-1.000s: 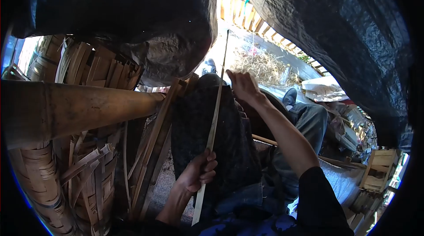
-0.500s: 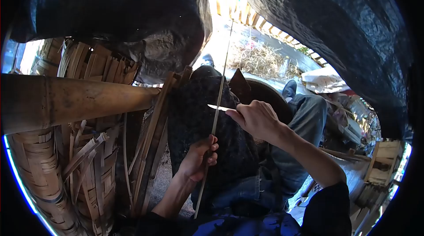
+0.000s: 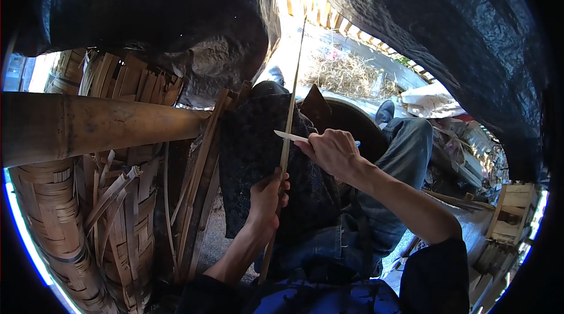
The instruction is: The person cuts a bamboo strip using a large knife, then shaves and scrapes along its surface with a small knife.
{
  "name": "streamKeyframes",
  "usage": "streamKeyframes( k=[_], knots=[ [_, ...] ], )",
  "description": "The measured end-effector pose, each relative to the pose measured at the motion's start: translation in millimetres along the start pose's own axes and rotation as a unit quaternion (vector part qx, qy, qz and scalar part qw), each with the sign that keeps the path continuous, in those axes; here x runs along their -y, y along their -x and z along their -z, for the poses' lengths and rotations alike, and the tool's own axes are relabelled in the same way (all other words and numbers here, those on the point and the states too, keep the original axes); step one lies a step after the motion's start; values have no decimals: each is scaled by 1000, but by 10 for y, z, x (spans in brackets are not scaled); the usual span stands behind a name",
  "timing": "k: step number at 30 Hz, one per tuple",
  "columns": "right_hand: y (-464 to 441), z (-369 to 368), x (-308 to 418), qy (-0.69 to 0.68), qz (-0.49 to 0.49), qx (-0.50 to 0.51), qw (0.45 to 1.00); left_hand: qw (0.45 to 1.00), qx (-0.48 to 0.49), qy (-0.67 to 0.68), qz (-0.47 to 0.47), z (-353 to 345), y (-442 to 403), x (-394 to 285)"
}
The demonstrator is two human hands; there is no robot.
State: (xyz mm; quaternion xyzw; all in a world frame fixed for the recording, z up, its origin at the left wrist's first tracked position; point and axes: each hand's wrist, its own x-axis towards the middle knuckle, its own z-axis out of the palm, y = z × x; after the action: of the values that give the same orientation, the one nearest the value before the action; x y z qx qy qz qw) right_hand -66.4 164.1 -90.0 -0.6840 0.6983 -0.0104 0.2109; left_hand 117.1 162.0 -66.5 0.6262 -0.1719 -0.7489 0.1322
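Note:
A long thin bamboo strip [image 3: 291, 111] runs from near my waist up past my knee, over a dark cloth [image 3: 244, 155] on my lap. My left hand [image 3: 269, 196] is closed around its lower part. Above and to the right, my right hand [image 3: 332, 150] grips a small knife [image 3: 289, 136], whose pale blade lies across the strip. Whether the blade's edge touches the strip cannot be made out.
A thick bamboo pole [image 3: 117, 126] juts in from the left above woven baskets [image 3: 56, 214] and split bamboo pieces. Dark plastic sheeting [image 3: 411, 20] hangs overhead. Dry straw [image 3: 343, 73] lies on the ground ahead. A wooden crate [image 3: 510, 213] stands at right.
My right hand has come back from farther up the strip, and the knife blade now shows across it. My left hand has moved slightly upward with the strip.

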Motion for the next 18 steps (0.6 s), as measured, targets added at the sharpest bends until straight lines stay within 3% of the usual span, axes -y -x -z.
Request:
streamKeyframes(
  k=[5, 8, 10, 12, 14, 16, 18],
  knots=[
    [-257, -2, -58, 24, -50, -11, 998, 1000, -9, -29, -1, -67, 12, 70],
    [-417, -74, -238, 57, -27, -57, 996, 999, -3, -33, 6, -74, 38, 73],
    [-595, 5, -469, -10, -104, 9, 994, 1000, -5, -27, 10, -52, 57, 67],
    [-756, -378, -961, 80, 23, -216, 973, 1000, 5, -23, 10, -49, 54, 56],
    [-864, -292, -1023, 77, 6, -212, 974, 999, 29, -13, 19, -39, 51, 17],
    [-965, -146, -984, 50, -3, -327, 944, 999, 48, -1, 21, -5, 47, -75],
    [-872, -23, -705, -76, -30, -269, 960, 990, 105, 63, 65, 39, 48, -175]
  ],
)
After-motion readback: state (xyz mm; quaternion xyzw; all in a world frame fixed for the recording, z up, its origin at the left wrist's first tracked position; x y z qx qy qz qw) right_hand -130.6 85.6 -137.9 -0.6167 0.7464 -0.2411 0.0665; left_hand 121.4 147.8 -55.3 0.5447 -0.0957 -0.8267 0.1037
